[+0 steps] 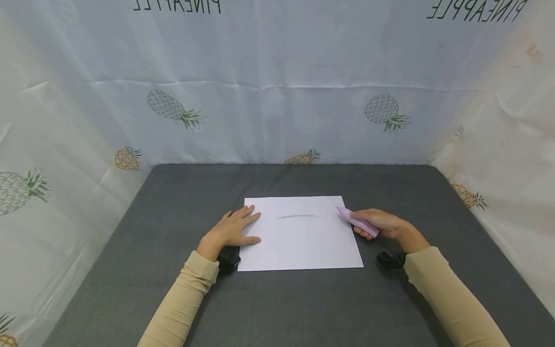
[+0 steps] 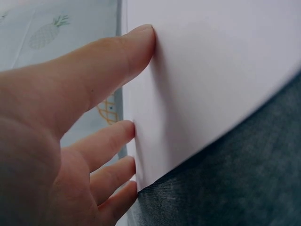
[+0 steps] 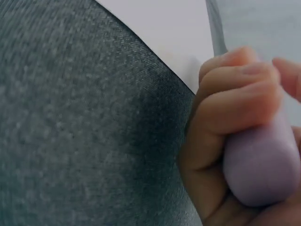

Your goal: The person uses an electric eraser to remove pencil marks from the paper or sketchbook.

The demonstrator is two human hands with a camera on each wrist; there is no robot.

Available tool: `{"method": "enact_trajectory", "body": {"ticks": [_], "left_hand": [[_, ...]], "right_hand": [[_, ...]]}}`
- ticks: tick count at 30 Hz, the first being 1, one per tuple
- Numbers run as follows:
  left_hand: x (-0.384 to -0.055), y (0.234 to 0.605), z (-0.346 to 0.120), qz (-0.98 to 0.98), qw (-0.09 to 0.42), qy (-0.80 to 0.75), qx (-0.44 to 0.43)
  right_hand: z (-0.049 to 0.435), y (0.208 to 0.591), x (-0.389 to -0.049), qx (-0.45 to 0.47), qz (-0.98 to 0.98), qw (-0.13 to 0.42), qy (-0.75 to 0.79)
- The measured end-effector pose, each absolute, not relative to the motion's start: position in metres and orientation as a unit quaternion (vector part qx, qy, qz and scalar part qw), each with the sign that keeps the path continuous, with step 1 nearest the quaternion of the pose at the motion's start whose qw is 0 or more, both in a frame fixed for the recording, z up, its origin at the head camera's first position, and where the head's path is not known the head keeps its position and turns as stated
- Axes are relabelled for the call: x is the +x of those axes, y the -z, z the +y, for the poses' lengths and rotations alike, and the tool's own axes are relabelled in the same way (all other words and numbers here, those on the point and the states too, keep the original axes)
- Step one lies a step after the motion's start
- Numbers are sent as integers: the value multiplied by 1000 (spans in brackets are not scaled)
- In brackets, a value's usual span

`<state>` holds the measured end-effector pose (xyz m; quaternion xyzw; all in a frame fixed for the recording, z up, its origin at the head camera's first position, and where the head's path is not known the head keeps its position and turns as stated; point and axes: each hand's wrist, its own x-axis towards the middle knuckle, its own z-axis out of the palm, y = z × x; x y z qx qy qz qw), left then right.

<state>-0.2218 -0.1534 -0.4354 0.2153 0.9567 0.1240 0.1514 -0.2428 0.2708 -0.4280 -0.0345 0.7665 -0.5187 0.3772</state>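
Observation:
A sheet of white paper [image 1: 299,246] lies on the dark table, with a thin grey, slightly bowed line [image 1: 297,216] across its upper middle. Spread over the paper's left edge, my left hand [image 1: 234,228] rests with straight fingers; the left wrist view shows the thumb [image 2: 138,42] on the sheet. My right hand [image 1: 381,222] grips a thick lilac pen-shaped tool [image 1: 364,225] at the paper's right edge. Its narrow grey tip points left over the upper right corner. From the right wrist, the tool's rounded lilac end [image 3: 263,165] shows below the curled fingers.
A dark grey cloth covers the table [image 1: 277,308]. Behind it and at both sides hangs a pale curtain [image 1: 277,115] printed with pineapples, reaching the table's far edge. Each wrist carries a black strap device, the left one [image 1: 229,261] close to the paper's lower left corner.

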Motion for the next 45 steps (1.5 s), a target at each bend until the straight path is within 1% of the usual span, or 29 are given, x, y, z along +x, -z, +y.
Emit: {"method": "enact_trajectory", "body": {"ticks": [7, 15, 20, 27, 33, 45], "left_hand": [[-222, 437, -153, 957, 152, -124, 215], [-223, 436, -154, 956, 152, -127, 216], [-223, 438, -155, 957, 150, -124, 213], [-224, 440, -155, 955, 164, -132, 210], [-223, 438, -154, 954, 166, -136, 209], [-224, 438, -154, 955, 166, -131, 210]], "right_hand": [[266, 427, -247, -88, 771, 390, 495], [256, 428, -253, -140, 783, 389, 464], [249, 428, -257, -135, 788, 390, 456], [241, 429, -259, -125, 788, 396, 454], [235, 427, -259, -116, 794, 399, 444], [230, 431, -263, -101, 808, 385, 435]]}}
